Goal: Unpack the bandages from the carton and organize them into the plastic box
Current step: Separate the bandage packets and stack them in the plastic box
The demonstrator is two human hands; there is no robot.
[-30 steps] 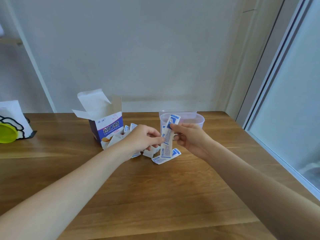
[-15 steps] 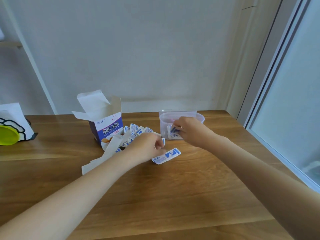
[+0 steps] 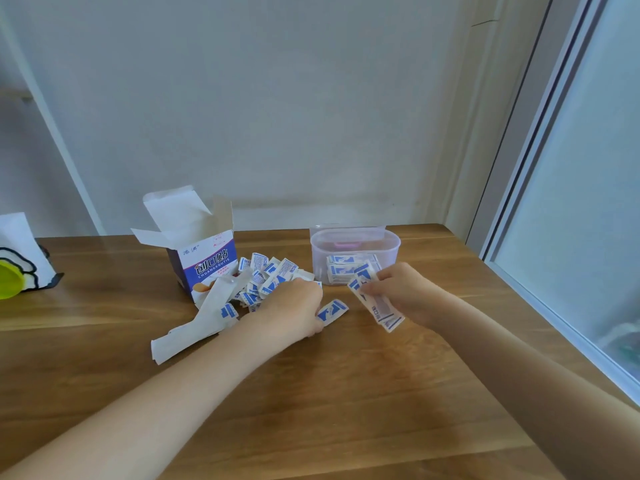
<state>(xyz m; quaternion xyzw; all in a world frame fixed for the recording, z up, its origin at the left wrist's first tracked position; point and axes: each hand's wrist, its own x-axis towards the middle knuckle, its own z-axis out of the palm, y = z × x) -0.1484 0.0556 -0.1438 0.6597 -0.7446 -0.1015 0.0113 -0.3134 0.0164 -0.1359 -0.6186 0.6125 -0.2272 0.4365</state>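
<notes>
My right hand [image 3: 401, 292] pinches one flat paper bandage strip [image 3: 377, 304] near the one clear oval plastic box [image 3: 355, 251], while my left hand [image 3: 294, 311] rests curled on the loose bandage pile [image 3: 266, 278] right of the one open carton [image 3: 204, 258].

On the table [image 3: 311, 410] I see the carton [image 3: 207, 258] toward the far edge, loose bandages [image 3: 266, 275] just right of it, the plastic box [image 3: 355, 251] further right, bandages inside.
</notes>
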